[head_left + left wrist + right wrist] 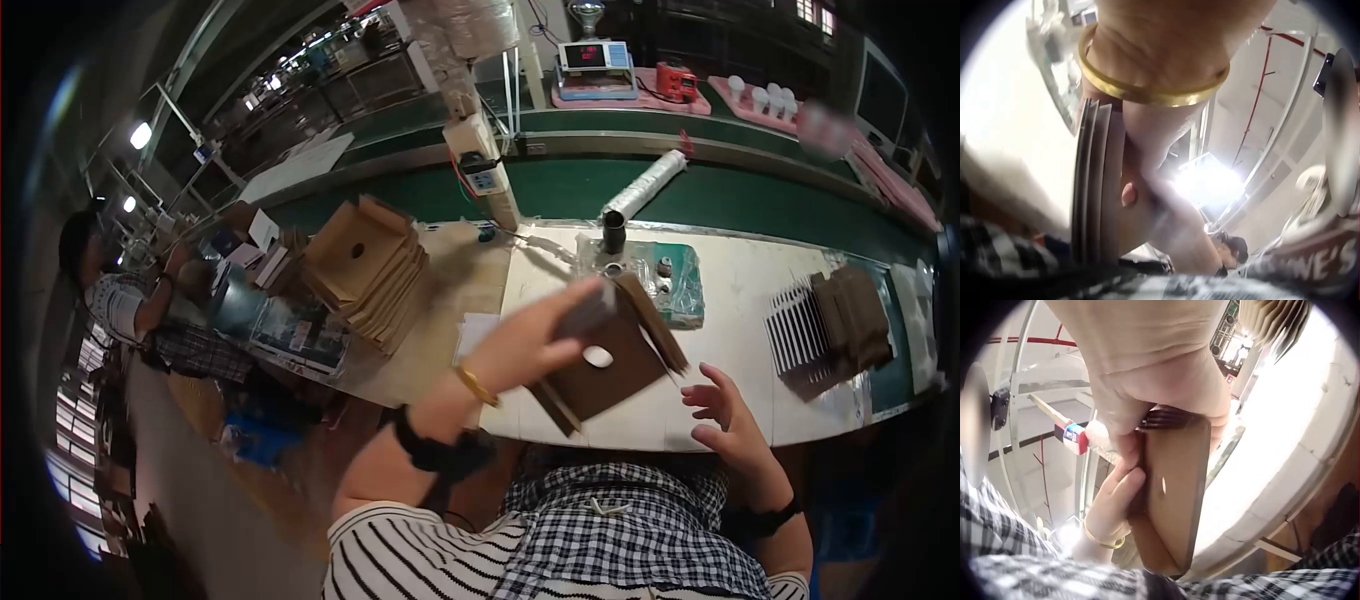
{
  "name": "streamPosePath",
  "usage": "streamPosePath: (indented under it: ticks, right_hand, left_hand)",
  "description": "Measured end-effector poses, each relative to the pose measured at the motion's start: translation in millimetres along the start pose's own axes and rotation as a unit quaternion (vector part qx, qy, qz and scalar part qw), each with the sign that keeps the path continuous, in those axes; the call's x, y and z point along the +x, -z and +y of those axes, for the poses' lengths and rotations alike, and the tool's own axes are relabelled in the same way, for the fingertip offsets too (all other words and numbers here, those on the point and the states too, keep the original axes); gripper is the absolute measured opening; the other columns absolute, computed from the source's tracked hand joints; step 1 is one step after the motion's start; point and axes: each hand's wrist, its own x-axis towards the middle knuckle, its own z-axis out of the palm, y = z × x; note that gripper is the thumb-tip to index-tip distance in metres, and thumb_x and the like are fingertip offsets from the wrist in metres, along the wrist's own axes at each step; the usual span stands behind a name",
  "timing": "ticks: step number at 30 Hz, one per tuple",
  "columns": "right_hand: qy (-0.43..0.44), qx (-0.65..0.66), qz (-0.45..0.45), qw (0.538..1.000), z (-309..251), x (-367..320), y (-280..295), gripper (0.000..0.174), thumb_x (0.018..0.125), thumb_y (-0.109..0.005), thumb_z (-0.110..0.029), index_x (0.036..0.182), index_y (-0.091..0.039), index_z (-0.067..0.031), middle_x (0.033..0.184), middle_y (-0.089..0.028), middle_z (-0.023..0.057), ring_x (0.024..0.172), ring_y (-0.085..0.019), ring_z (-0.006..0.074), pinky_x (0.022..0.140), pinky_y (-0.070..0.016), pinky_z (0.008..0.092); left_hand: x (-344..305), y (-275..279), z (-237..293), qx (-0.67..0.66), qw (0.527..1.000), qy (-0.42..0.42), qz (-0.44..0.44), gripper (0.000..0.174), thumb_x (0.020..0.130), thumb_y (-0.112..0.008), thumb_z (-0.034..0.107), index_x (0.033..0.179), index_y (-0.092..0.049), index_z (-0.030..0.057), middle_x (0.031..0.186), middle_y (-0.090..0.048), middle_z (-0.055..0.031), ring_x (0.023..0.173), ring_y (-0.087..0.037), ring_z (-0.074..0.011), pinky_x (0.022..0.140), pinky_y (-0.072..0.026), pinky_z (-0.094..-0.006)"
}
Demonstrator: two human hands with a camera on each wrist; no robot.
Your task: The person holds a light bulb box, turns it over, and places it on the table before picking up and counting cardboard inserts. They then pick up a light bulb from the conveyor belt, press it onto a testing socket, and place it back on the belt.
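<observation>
In the head view my left hand [535, 335] grips the upper left part of brown folded cardboard [605, 385] with an oval hole, held tilted over the table. My right hand [730, 425] is apart at its right, fingers spread and slightly bent. Several thin layers of the cardboard [1094, 187] show edge-on in the left wrist view, below my left hand [1154, 62]. In the right wrist view my right hand [1147, 381] overlaps the end of the cardboard [1175, 481]; whether it touches cannot be told. My left fingers [1129, 481] lie against its left side.
Stacked brown cardboard trays [365, 260] stand left on the table [470, 265]. A wrapped roll [645, 185] and a green plastic-covered pad [685, 285] lie behind the hands. At right are upright slotted pieces [800, 325]. A person [125, 300] works at far left.
</observation>
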Motion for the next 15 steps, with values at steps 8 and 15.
streamPosePath:
  ticks: [8,15]
  right_hand:
    - [-0.091,0.068,0.109,0.988,66,0,20,0.048,0.085,-0.059,-0.007,0.127,-0.039,0.0025,0.100,-0.060,0.0110,0.086,-0.058,0.0131,0.068,-0.0471,0.0231]
    - [-0.059,-0.031,0.120,0.991,68,-6,24,0.034,0.089,-0.057,-0.016,0.120,-0.052,-0.0030,0.096,-0.063,0.0065,0.084,-0.060,0.0122,0.074,-0.0490,0.0256]
  left_hand:
    - [-75,270,-69,0.070,0.950,0.254,0.166,0.048,0.084,-0.060,0.022,0.126,-0.049,0.0008,0.115,-0.058,-0.0060,0.103,-0.052,-0.0122,0.089,-0.0419,-0.0288]
    - [-71,303,-153,0.248,0.934,0.242,0.088,0.041,0.076,-0.065,0.010,0.115,-0.058,-0.0020,0.103,-0.065,-0.0106,0.096,-0.060,-0.0175,0.085,-0.0466,-0.0308]
